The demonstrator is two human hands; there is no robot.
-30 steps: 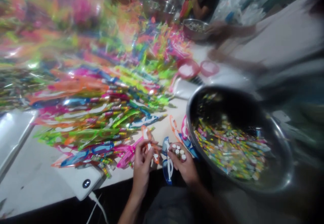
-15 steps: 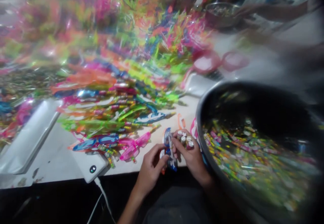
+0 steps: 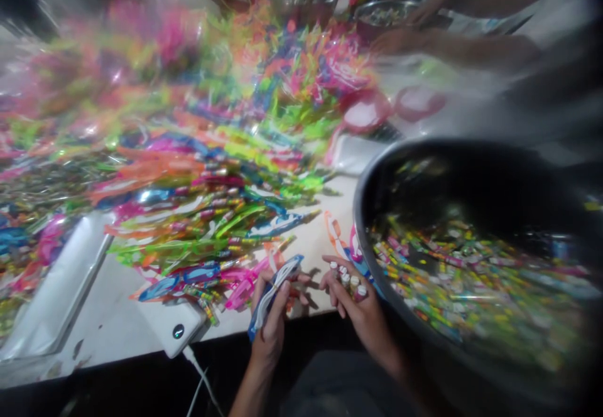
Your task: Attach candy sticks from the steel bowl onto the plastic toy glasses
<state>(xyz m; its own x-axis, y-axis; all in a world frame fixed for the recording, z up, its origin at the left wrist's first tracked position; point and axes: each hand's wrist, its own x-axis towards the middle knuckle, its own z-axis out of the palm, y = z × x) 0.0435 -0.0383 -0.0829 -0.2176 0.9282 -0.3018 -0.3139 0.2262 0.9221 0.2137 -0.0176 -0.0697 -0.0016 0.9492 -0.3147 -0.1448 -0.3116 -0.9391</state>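
My left hand (image 3: pixel 272 316) is closed on a blue and white plastic toy glasses frame (image 3: pixel 276 291), held slantwise at the table's near edge. My right hand (image 3: pixel 355 307) is closed round a bundle of small candy rolls (image 3: pixel 347 278), their white ends pointing up. It hovers beside the rim of a large metal bowl (image 3: pixel 372 159) that holds several small colourful candy rolls (image 3: pixel 461 279). A wide heap of neon toy glasses (image 3: pixel 202 184) in pink, green, orange and blue covers the white table in front of both hands.
A white power bank (image 3: pixel 172 323) with a cable lies at the near edge, left of my hands. A white flat tray (image 3: pixel 56 291) sits at the left. Pink round lids (image 3: pixel 365 115) lie behind the bowl. Other people's arms (image 3: pixel 471 21) reach to smaller metal bowls (image 3: pixel 381 12) at the far side.
My left hand has taken the blue glasses frame away from my right hand and turned it slantwise. My right hand has drawn slightly right with the candy rolls. The camera shifted.
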